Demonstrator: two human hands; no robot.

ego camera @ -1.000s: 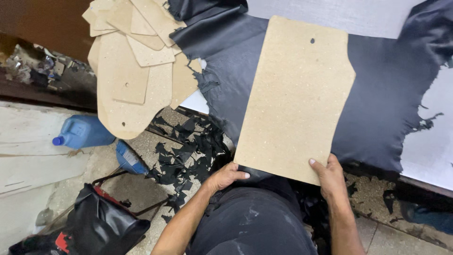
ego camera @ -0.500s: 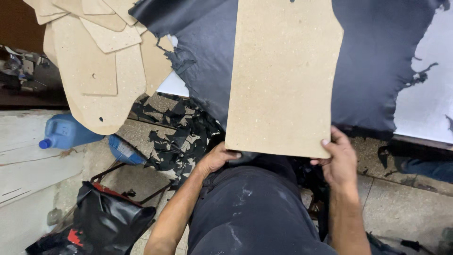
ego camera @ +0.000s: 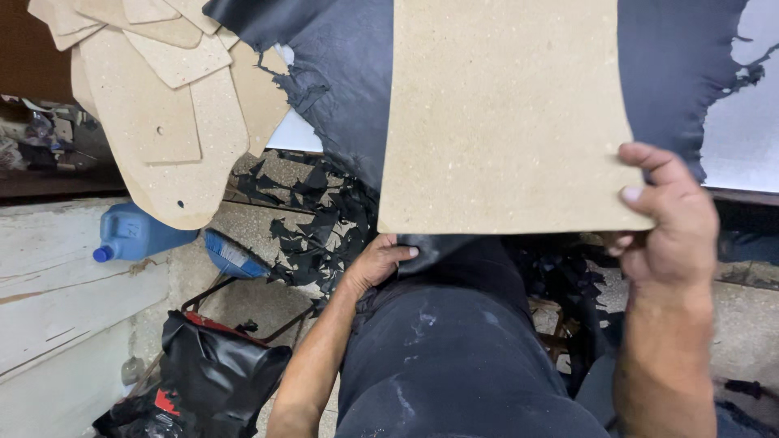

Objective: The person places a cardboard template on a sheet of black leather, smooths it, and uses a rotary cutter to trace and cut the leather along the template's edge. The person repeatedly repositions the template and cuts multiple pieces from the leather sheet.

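A large tan cardboard pattern board (ego camera: 503, 113) fills the upper middle of the head view, over a sheet of black leather (ego camera: 341, 89) that hangs off the table edge. My right hand (ego camera: 665, 215) pinches the board's lower right corner, thumb on top. My left hand (ego camera: 377, 264) grips the leather's lower edge just under the board's bottom left corner. My dark trousers (ego camera: 454, 349) show below.
A stack of tan cardboard templates (ego camera: 162, 105) overhangs at upper left. Black leather scraps (ego camera: 316, 235) litter the floor. A blue jug (ego camera: 138, 235), a blue brush (ego camera: 231, 255) and a black bag (ego camera: 211, 373) lie at left. A white table surface (ego camera: 742, 138) shows at right.
The board has come closer and sits lower in view. My right hand has shifted to its lower right corner; my left hand has moved off the board onto the leather edge.
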